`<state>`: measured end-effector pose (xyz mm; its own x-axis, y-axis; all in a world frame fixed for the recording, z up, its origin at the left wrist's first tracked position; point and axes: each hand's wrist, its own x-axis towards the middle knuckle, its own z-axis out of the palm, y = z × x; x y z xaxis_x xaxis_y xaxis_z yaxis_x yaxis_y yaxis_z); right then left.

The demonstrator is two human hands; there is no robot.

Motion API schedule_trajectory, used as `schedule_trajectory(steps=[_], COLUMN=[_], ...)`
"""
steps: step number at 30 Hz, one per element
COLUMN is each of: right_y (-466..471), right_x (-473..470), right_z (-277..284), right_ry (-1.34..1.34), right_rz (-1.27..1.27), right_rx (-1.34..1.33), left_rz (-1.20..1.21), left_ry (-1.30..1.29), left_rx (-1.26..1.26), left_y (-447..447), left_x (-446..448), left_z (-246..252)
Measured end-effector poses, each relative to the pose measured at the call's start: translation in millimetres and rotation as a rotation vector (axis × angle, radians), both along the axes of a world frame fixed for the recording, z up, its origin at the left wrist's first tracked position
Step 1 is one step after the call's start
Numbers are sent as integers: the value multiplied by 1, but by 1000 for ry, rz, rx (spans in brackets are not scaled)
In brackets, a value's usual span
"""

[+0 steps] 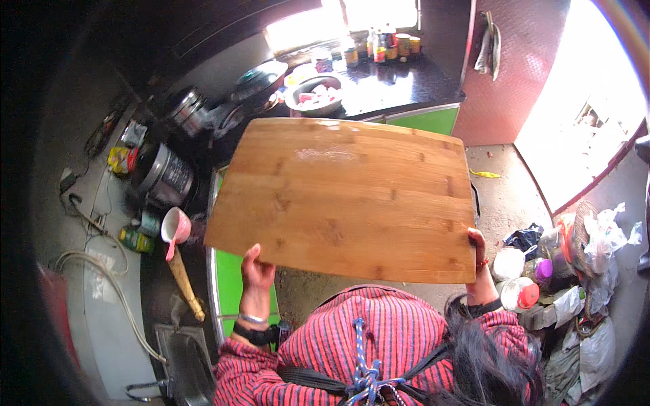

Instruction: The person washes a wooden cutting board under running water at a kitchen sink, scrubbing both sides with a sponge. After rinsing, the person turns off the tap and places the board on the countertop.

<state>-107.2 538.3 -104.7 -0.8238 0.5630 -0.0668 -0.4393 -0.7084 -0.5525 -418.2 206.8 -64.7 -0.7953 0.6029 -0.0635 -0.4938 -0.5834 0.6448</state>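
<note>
A large rectangular wooden cutting board [340, 203] is held up in front of me, with a small shiny wet-looking patch near its far edge. My left hand [258, 276] grips the near left part of its edge, thumb on top and fingers hidden beneath. At the right edge, near the corner, my right hand [478, 248] holds the board, mostly hidden behind it. Beyond the board, a metal bowl [316, 96] with pieces of raw meat [319, 95] rests on the black countertop [376, 91].
Bottles and jars [388, 45] line the windowsill side. Left are a rice cooker [162, 172], a pink ladle [176, 227] and a sink [188, 360]. Bags and plastic jars [520, 294] crowd the floor at right. A reddish door [508, 76] stands beside the bright doorway.
</note>
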Motion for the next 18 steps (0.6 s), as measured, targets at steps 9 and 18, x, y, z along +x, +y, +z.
schedule_trajectory(steps=[9, 18], right_y=[53, 140], right_x=[7, -88], right_z=[-10, -4], right_ry=[-44, -167], right_rz=[-422, -749], right_rx=[-10, -82], left_rz=[-564, -677], left_ry=[-51, -272], left_rx=[32, -185], left_y=[282, 570], left_x=[-101, -176], left_z=[-7, -61])
